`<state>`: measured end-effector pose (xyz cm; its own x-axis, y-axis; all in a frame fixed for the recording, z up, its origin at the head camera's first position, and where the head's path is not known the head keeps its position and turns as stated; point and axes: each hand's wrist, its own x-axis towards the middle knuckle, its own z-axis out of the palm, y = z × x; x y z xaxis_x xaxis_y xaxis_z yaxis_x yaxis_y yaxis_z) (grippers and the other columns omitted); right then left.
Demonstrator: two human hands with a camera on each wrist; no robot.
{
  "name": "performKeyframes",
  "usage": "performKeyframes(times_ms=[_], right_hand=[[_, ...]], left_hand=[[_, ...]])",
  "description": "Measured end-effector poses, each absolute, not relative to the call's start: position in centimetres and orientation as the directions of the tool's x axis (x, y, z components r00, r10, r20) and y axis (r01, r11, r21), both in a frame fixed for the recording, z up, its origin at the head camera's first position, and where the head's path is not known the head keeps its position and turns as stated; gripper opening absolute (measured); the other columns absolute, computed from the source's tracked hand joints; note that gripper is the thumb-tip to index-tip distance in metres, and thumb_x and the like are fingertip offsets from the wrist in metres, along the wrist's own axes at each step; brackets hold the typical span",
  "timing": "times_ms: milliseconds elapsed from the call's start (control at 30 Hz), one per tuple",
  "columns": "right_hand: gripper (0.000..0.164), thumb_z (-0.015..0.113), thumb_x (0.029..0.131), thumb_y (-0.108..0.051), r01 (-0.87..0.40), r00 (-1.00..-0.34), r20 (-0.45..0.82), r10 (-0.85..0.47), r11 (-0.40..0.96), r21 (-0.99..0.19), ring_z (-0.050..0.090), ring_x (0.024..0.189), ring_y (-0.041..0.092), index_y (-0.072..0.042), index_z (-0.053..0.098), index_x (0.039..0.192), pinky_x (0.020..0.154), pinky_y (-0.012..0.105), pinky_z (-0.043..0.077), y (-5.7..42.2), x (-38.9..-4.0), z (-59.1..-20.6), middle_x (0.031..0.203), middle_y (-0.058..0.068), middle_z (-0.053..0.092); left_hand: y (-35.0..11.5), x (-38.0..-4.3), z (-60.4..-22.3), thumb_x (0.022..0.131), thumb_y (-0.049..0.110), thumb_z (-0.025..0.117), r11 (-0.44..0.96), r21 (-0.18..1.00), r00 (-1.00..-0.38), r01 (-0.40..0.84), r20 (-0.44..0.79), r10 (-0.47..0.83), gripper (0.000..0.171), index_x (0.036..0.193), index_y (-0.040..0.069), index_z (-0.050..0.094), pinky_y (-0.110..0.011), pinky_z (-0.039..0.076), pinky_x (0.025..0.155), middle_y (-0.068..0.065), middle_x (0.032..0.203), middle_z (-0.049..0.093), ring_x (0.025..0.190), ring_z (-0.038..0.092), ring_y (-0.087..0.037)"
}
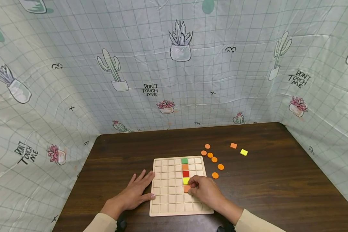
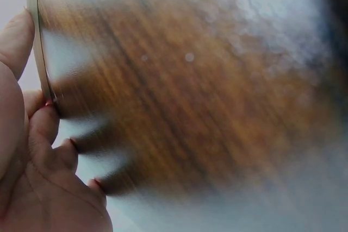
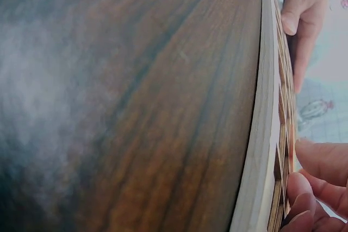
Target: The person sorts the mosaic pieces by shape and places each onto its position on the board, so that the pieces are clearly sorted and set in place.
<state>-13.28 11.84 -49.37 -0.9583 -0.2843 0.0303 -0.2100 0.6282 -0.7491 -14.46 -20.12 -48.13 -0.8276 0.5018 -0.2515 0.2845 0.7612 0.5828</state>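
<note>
The wooden grid board [image 1: 168, 199] lies flat on the desk [image 1: 278, 180], with one hand at its left edge and the other over its right half.

The left hand [image 1: 134, 193] is spread, its fingers and thumb extended and apart, the palm beside the board. Its thumb and index finger touch the board's left edge; the left wrist view shows the thumb against the pale rim, and no piece in this hand.

The right hand [image 1: 206, 191] is bent inward, thumb and index tips drawn near each other, with the other fingers curled behind. The tips are at the right side of the near orange tile [image 1: 187, 188] and of the yellow tile [image 1: 186, 181] next to it. In the right wrist view the bent fingers come right up to the board's top; whether they clamp the near orange tile or only touch it, I cannot tell.

These two tiles are part of one column right of the board's middle. From the board's far edge toward its near edge come a green tile [image 1: 184, 160], an upper orange tile [image 1: 185, 167], a red tile [image 1: 185, 174], then the yellow and the near orange.

Beyond the board's right edge, six orange discs [image 1: 214, 159] lie scattered. Farther right of the board are a loose orange square [image 1: 233, 145] and a loose yellow square [image 1: 244, 152].
</note>
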Motion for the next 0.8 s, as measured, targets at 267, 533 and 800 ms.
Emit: performKeyframes(times_ms=[267, 533, 800], right_hand=[[0.014, 0.086, 0.087, -0.009, -0.206, -0.962, 0.041, -0.27, 0.618, -0.759, 0.054, 0.071, 0.005, -0.013, 0.077, 0.096, 0.064, 0.023, 0.047, 12.0, -13.4, -49.3, 0.081, -0.01, 0.065], [0.012, 0.085, 0.089, -0.012, -0.167, -0.967, 0.022, -0.253, 0.569, -0.805, 0.053, 0.071, 0.007, -0.01, 0.076, 0.097, 0.063, 0.022, 0.046, 12.5, -13.8, -49.1, 0.081, -0.008, 0.064], [0.011, 0.083, 0.09, -0.008, -0.154, -0.979, 0.043, -0.2, 0.58, -0.8, 0.054, 0.07, 0.007, -0.009, 0.078, 0.098, 0.062, 0.022, 0.047, 13.3, -14.5, -48.5, 0.082, -0.007, 0.066]], left_hand=[[-20.1, -14.4, -48.1, 0.101, 0.044, 0.068, 0.765, 0.582, -0.829, 0.276, -0.258, 0.496, 0.087, 0.169, 0.01, 0.026, -0.069, -0.004, 0.128, -0.012, 0.176, 0.022, 0.164, 0.006, -0.04], [-20.0, -14.3, -47.8, 0.101, 0.043, 0.069, 0.767, 0.582, -0.831, 0.27, -0.261, 0.491, 0.087, 0.169, 0.009, 0.026, -0.069, -0.004, 0.128, -0.012, 0.176, 0.022, 0.164, 0.007, -0.04], [-20.1, -14.4, -47.9, 0.102, 0.044, 0.068, 0.761, 0.584, -0.827, 0.281, -0.255, 0.501, 0.087, 0.169, 0.009, 0.025, -0.069, -0.004, 0.128, -0.013, 0.176, 0.022, 0.164, 0.006, -0.04]])
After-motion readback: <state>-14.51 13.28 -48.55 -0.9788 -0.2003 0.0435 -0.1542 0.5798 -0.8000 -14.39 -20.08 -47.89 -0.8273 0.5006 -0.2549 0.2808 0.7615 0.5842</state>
